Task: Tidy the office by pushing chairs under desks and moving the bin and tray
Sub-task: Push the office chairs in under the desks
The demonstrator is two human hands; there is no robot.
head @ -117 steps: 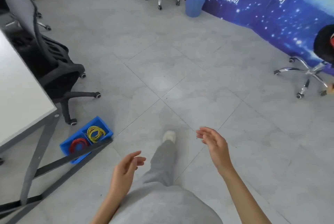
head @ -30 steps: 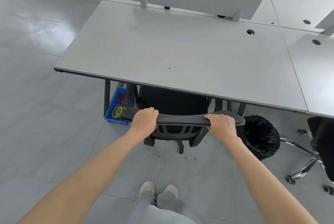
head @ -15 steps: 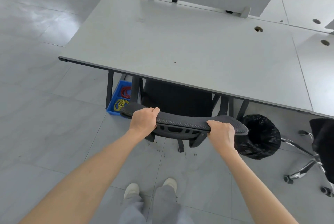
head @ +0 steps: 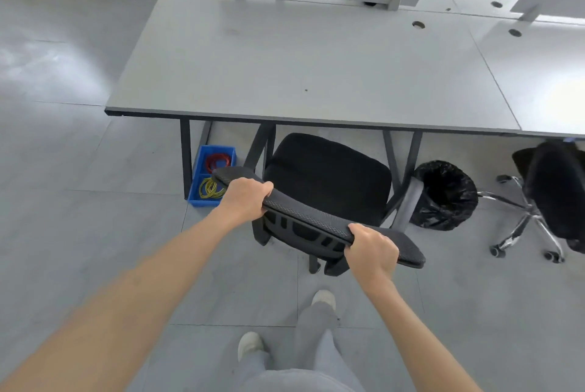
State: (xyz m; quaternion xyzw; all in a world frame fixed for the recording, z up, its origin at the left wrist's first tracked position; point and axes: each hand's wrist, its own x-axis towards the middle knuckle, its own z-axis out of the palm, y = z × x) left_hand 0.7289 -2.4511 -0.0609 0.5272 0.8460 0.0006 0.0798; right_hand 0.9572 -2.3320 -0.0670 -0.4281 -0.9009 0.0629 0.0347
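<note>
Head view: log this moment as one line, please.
left hand: grips black mesh office chair backrest | right hand: grips backrest | seat: partly under grey desk

Left hand (head: 245, 198): fingers curled, gripping, arm extended toward 1 o'clock. Right hand (head: 372, 250): likewise gripping, arm toward 11 o'clock.
</note>
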